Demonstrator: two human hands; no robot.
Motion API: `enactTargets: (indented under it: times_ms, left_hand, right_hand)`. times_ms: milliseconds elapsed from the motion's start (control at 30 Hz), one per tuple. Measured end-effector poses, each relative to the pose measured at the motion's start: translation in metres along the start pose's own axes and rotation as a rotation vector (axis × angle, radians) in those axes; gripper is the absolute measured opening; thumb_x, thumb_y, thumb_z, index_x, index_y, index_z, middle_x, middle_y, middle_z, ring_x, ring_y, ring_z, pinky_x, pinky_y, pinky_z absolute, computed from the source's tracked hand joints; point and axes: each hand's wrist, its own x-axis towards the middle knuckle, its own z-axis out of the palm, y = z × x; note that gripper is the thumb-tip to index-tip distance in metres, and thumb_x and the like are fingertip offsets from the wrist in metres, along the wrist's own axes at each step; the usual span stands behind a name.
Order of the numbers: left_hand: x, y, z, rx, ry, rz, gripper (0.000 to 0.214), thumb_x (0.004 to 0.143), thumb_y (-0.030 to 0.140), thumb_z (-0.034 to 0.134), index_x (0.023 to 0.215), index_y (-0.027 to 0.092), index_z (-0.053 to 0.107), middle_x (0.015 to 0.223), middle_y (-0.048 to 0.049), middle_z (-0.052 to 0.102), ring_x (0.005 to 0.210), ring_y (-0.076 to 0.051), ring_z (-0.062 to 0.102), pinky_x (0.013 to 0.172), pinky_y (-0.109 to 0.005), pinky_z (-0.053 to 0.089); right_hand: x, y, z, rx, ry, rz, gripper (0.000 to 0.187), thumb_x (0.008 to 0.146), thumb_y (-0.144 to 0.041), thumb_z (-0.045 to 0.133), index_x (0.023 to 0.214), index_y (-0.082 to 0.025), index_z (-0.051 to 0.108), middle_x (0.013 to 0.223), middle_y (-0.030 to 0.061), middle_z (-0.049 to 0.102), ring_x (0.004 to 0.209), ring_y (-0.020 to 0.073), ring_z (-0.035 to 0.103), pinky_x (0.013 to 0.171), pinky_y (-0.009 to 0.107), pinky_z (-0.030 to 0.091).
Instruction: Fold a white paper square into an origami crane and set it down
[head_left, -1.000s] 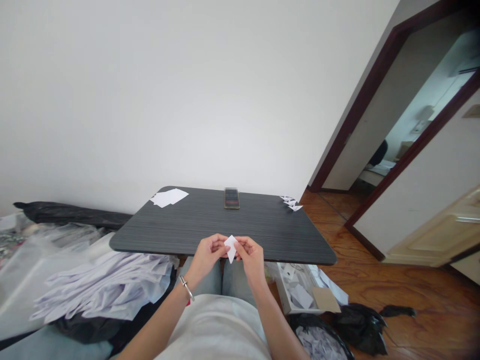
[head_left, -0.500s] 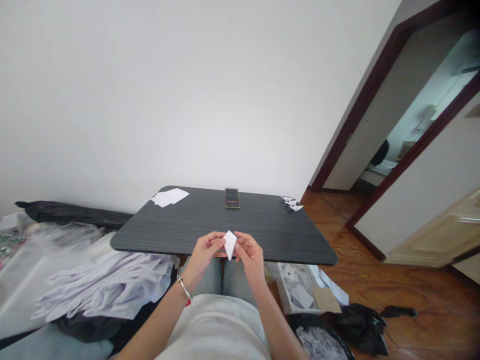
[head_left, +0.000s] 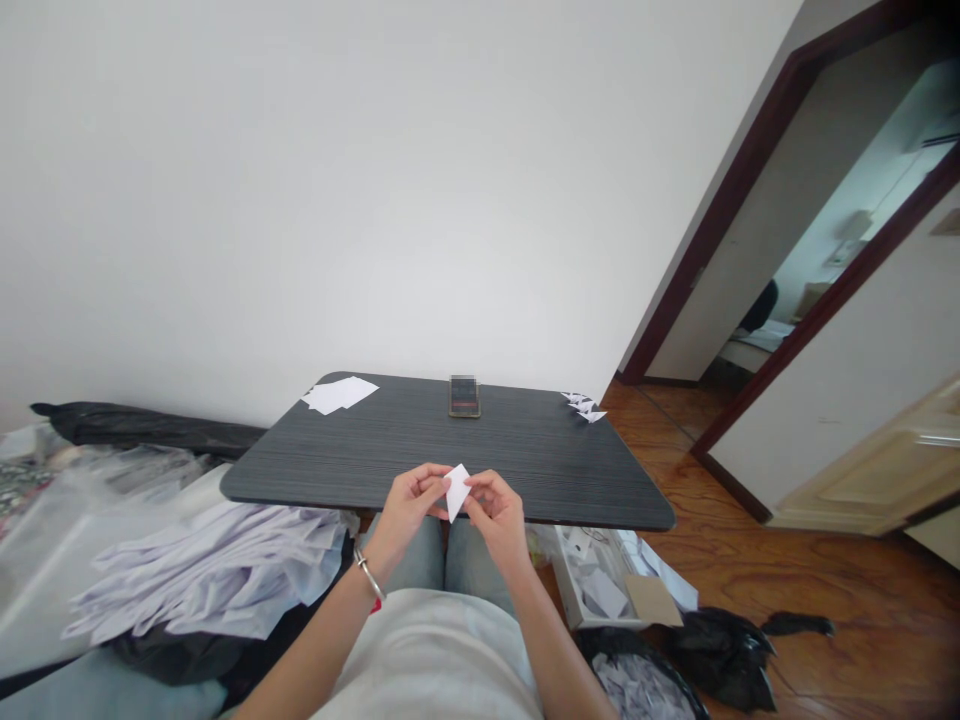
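Observation:
A small folded piece of white paper (head_left: 457, 490), roughly diamond-shaped, is held at the near edge of the dark table (head_left: 405, 440). My left hand (head_left: 415, 492) pinches its left side between thumb and fingers. On the other side, my right hand (head_left: 496, 508) grips the right edge with thumb and fingertips. Several white sheets (head_left: 339, 394) lie at the table's back left corner. At the back right corner sit several small folded paper pieces (head_left: 584, 407) with pointed ends. A phone (head_left: 464, 397) stands or lies at the back middle; I cannot tell which.
White cloth (head_left: 217, 570) and clear plastic are heaped to the left of the table. Below its right side are a white box (head_left: 574, 590) with papers, a black bag of paper scraps (head_left: 637, 690) and another black bag (head_left: 720, 655). A doorway opens at right.
The folded paper has turned slightly and looks narrower. My right thumb and fingers have shifted a little to the left over its right edge. My left hand has hardly moved.

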Motion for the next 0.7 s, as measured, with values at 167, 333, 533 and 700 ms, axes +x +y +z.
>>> enactTargets:
  times_ms: [167, 333, 533, 700]
  left_hand:
    - [-0.0002, -0.0025, -0.0004, 0.017, -0.034, 0.009, 0.032, 0.069, 0.032, 0.062, 0.092, 0.01, 0.062, 0.067, -0.004, 0.065, 0.06, -0.013, 0.059, 0.047, -0.019, 0.049]
    - [-0.0001, -0.0036, -0.0004, 0.049, -0.072, 0.054, 0.034, 0.075, 0.038, 0.054, 0.093, 0.01, 0.061, 0.076, -0.0066, 0.063, 0.066, -0.016, 0.06, 0.048, -0.022, 0.05]
    - [0.0007, -0.0082, -0.0042, 0.119, -0.099, 0.214, 0.03, 0.073, 0.03, 0.059, 0.099, 0.015, 0.059, 0.088, -0.0066, 0.062, 0.072, -0.016, 0.058, 0.053, -0.022, 0.05]
    - [0.0015, -0.0103, -0.0064, 0.213, -0.123, 0.242, 0.024, 0.073, 0.027, 0.059, 0.092, 0.013, 0.062, 0.08, -0.0059, 0.063, 0.066, -0.014, 0.057, 0.056, -0.023, 0.049]
  right_hand:
    - [0.0009, -0.0015, -0.0012, -0.002, 0.018, 0.042, 0.008, 0.07, -0.02, 0.058, 0.078, -0.017, 0.058, 0.065, -0.0006, 0.059, 0.056, 0.0111, 0.054, 0.042, 0.017, 0.034]
    - [0.0008, -0.0017, -0.0013, 0.057, 0.056, 0.11, 0.008, 0.07, -0.022, 0.057, 0.077, -0.017, 0.058, 0.061, -0.001, 0.061, 0.049, 0.0094, 0.052, 0.041, 0.017, 0.033]
    - [0.002, -0.0012, -0.0019, 0.142, 0.112, 0.104, 0.01, 0.069, -0.024, 0.061, 0.075, -0.016, 0.058, 0.06, -0.0005, 0.061, 0.048, 0.0088, 0.05, 0.04, 0.017, 0.031]
    - [0.0018, -0.0031, -0.0017, 0.147, 0.111, 0.107, 0.011, 0.069, -0.025, 0.061, 0.074, -0.016, 0.058, 0.06, -0.0006, 0.06, 0.048, 0.0089, 0.05, 0.04, 0.017, 0.031]
